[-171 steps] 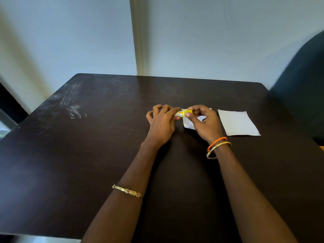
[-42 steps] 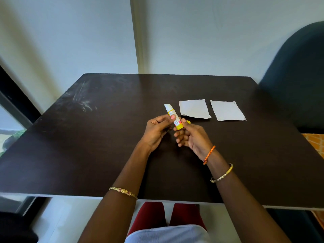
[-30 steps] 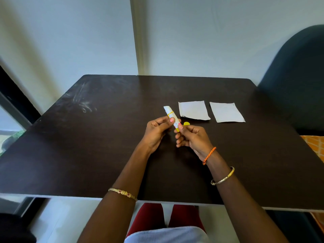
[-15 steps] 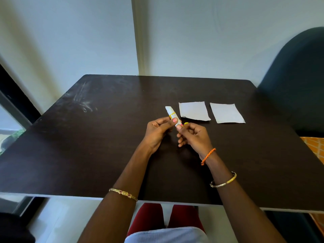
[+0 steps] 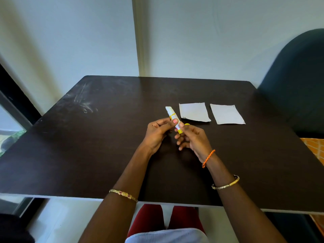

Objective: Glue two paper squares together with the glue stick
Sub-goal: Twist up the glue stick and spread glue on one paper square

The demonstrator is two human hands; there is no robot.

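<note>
Two white paper squares lie side by side on the dark table (image 5: 105,146), the left square (image 5: 194,112) and the right square (image 5: 227,114), a small gap between them. I hold a white and yellow glue stick (image 5: 172,118) above the table, just left of the left square, its white end pointing up and away. My left hand (image 5: 157,132) grips its middle with thumb and fingers. My right hand (image 5: 192,137) pinches the yellow bottom end. A small yellow piece (image 5: 187,124) peeks out behind my right fingers.
A dark upholstered chair (image 5: 296,81) stands at the table's right side. A pale wall rises behind the far edge. White scuff marks (image 5: 84,104) streak the table's far left. The near edge runs just above my lap.
Since 5.7 s ago the glue stick has been lifted off the left paper square and brought toward me. Over the last second my right fingers shift slightly on its yellow end.
</note>
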